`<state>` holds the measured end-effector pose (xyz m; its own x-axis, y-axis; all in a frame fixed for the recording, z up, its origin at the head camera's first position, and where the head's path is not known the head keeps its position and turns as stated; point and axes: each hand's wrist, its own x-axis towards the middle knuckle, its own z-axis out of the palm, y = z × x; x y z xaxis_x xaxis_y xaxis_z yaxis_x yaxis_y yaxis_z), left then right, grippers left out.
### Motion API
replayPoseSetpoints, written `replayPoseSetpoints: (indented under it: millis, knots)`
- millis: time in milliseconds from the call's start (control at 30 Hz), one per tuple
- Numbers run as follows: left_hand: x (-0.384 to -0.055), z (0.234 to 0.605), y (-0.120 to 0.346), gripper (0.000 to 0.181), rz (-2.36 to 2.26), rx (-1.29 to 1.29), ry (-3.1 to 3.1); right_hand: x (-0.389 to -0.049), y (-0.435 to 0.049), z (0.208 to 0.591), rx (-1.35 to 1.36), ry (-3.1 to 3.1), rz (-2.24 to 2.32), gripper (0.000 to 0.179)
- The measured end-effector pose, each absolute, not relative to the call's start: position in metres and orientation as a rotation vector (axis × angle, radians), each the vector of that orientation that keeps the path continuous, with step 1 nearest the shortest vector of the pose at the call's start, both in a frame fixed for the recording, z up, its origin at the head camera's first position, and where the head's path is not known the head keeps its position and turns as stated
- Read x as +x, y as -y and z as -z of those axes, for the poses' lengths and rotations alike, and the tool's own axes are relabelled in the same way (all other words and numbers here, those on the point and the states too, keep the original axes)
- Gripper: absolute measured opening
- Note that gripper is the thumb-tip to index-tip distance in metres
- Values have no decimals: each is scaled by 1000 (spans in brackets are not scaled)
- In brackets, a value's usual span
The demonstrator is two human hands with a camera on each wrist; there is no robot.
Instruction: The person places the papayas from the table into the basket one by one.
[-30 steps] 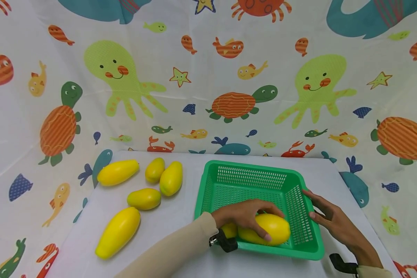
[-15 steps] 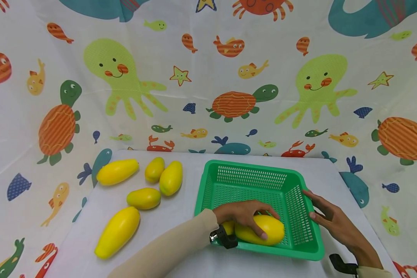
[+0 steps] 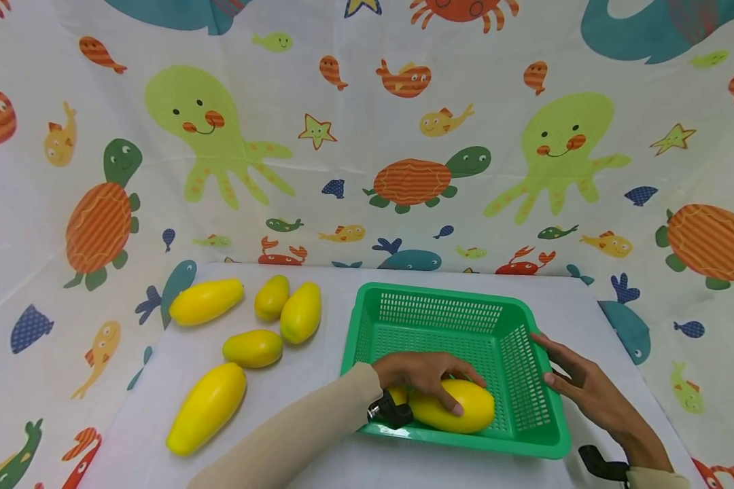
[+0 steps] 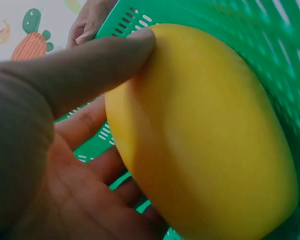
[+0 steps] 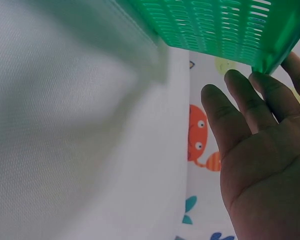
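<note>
In the head view, my left hand (image 3: 425, 372) holds a large yellow papaya (image 3: 472, 409) low in the front part of the green plastic basket (image 3: 446, 292). Its thumb lies over the fruit's near side and the fingers curve round the far side, as the left wrist view of the papaya (image 4: 205, 135) also shows. A second yellow fruit (image 3: 397, 392) sits to its left, mostly hidden by my hand and wrist. Fingertips and thumb of my right hand (image 3: 596, 394) touch the basket's right rim from outside; in the right wrist view its fingers are nearly straight.
On the white-covered table's left side lie several yellow fruits: a long one (image 3: 208, 302) at the back, two smaller ones close together (image 3: 301, 314), another small one (image 3: 253, 349) and a large one (image 3: 206, 409) in front. A sea-animal print cloth (image 3: 342, 156) hangs behind.
My left hand has shifted the papaya a little to the left inside the basket, toward the second fruit. My right hand stays at the right rim.
</note>
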<state>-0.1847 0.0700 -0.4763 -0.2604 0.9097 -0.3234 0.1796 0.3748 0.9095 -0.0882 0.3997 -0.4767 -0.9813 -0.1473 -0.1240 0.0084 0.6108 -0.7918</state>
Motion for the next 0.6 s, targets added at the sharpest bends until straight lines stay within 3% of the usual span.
replayPoseSetpoints:
  millis: [600]
  knots:
    - [-184, 463, -62, 69, -871, 1056, -1792, -88, -401, 477, -130, -2651, 1310, 71]
